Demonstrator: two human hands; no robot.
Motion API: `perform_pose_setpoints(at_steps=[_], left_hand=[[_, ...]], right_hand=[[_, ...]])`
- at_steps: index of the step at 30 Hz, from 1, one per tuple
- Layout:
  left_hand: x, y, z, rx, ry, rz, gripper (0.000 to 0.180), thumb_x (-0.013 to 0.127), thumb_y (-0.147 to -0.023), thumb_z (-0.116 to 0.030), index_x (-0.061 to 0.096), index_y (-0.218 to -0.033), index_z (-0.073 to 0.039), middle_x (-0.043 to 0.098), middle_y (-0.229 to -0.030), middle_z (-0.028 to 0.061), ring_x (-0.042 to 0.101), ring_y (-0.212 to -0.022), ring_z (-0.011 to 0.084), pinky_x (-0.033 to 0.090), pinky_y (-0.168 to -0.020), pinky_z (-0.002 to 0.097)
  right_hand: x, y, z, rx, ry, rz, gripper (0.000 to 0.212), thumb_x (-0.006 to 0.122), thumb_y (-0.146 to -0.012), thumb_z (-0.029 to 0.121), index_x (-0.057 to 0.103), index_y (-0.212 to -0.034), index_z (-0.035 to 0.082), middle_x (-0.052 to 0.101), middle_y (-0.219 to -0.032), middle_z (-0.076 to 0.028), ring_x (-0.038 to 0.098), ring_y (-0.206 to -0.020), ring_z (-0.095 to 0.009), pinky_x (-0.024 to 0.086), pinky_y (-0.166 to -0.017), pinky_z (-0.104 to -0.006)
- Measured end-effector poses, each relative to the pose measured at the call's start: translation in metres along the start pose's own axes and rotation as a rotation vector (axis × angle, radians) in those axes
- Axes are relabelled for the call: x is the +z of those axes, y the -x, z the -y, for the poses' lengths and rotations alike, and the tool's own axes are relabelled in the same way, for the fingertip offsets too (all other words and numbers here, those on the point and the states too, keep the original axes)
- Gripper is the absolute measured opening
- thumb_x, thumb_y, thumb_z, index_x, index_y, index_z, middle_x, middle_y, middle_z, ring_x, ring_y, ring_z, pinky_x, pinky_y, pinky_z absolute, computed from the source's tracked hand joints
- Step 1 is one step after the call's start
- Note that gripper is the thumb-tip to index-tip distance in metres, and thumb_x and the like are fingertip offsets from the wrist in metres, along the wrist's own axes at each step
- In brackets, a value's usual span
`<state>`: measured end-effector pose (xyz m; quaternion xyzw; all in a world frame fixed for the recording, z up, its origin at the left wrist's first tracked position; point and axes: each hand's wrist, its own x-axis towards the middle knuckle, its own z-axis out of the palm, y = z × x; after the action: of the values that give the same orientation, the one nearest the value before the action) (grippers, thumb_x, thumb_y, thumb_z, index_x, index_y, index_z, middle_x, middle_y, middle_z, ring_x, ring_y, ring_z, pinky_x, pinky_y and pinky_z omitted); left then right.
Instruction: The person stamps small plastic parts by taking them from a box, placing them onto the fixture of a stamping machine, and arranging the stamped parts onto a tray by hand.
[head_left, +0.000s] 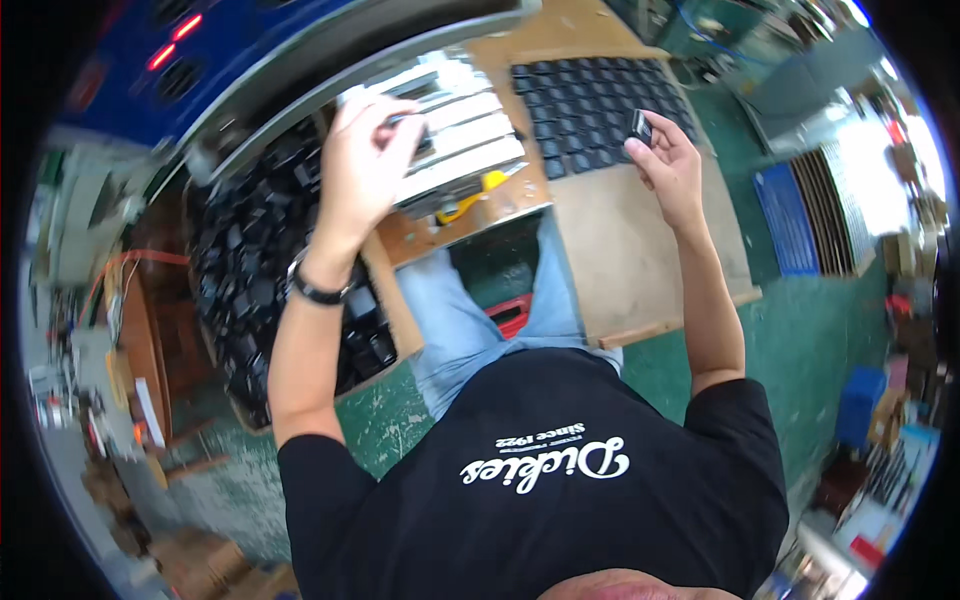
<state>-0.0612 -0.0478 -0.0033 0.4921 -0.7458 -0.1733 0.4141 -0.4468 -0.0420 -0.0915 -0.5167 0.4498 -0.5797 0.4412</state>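
My right hand (668, 165) pinches a small black block-shaped part (640, 127) between thumb and fingers. It hovers over the right side of rows of similar black parts (575, 105) laid out on a brown board (640, 240). Over a shiny ridged metal fixture (470, 125), my left hand (362, 155) is closed, thumb and forefinger together. Something small and dark shows at those fingertips, mostly hidden by the fingers; I cannot make out what it is. A yellow-handled tool (470, 197) lies at the fixture's near edge on the wooden bench (425, 235).
Left of the fixture stands a large box heaped with loose black parts (265, 280). A blue machine (240, 50) with red lit digits rises behind it. Stacked panels with a blue side (787, 220) stand on the green floor (790, 330) at right. Something red (510, 315) sits between my legs.
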Motion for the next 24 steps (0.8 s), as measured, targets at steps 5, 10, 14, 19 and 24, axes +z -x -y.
perform_pose_setpoints(at_steps=[5, 10, 14, 19, 24], left_hand=[[0.006, 0.027, -0.006, 0.251, -0.422, 0.137, 0.055, 0.059, -0.11, -0.026, 0.053, -0.156, 0.002, 0.051, -0.164, 0.0221, 0.045, -0.152, 0.0401, 0.035, -0.124, 0.0503], [-0.001, 0.051, -0.019, 0.283, -0.42, 0.241, 0.064, 0.056, -0.11, -0.036, 0.047, -0.164, -0.003, 0.041, -0.173, 0.0223, 0.037, -0.161, 0.0403, 0.028, -0.127, 0.0555], [-0.017, 0.087, -0.019, 0.364, -0.358, 0.183, 0.057, 0.067, -0.104, -0.034, 0.059, -0.154, -0.007, 0.049, -0.167, 0.0188, 0.045, -0.155, 0.0383, 0.034, -0.124, 0.0521], [-0.054, 0.12, 0.008, 0.228, -0.279, -0.096, 0.045, 0.081, -0.089, -0.01, 0.072, -0.133, -0.009, 0.059, -0.155, 0.0136, 0.061, -0.132, 0.0317, 0.051, -0.108, 0.0417], [-0.119, 0.141, 0.051, -0.06, -0.404, -0.287, 0.017, 0.077, -0.091, -0.009, 0.081, -0.106, -0.004, 0.075, -0.118, 0.0093, 0.071, -0.103, 0.0291, 0.056, -0.09, 0.0371]], right_hand=[[-0.145, -0.015, -0.06, 0.266, 0.29, -0.391, 0.047, 0.082, -0.092, 0.012, 0.071, -0.136, 0.001, 0.078, -0.104, -0.012, 0.073, -0.093, -0.018, 0.058, -0.082, -0.0276], [-0.213, -0.029, -0.113, 0.353, 0.953, -0.515, 0.049, 0.078, -0.081, 0.033, 0.08, -0.117, 0.0, 0.081, -0.103, -0.017, 0.074, -0.088, -0.035, 0.06, -0.084, -0.0413], [-0.224, -0.059, -0.131, 0.345, 1.22, -0.3, 0.041, 0.068, -0.089, 0.027, 0.081, -0.117, 0.001, 0.081, -0.107, -0.02, 0.072, -0.09, -0.039, 0.058, -0.082, -0.0446], [-0.214, -0.063, -0.102, 0.311, 1.217, -0.227, 0.049, 0.073, -0.095, 0.039, 0.079, -0.121, -0.002, 0.082, -0.106, -0.019, 0.073, -0.092, -0.037, 0.056, -0.083, -0.0419], [-0.305, -0.091, -0.176, 0.347, 1.046, -0.167, 0.047, 0.067, -0.092, 0.028, 0.076, -0.114, -0.011, 0.076, -0.095, -0.025, 0.064, -0.081, -0.04, 0.055, -0.083, -0.0435]])
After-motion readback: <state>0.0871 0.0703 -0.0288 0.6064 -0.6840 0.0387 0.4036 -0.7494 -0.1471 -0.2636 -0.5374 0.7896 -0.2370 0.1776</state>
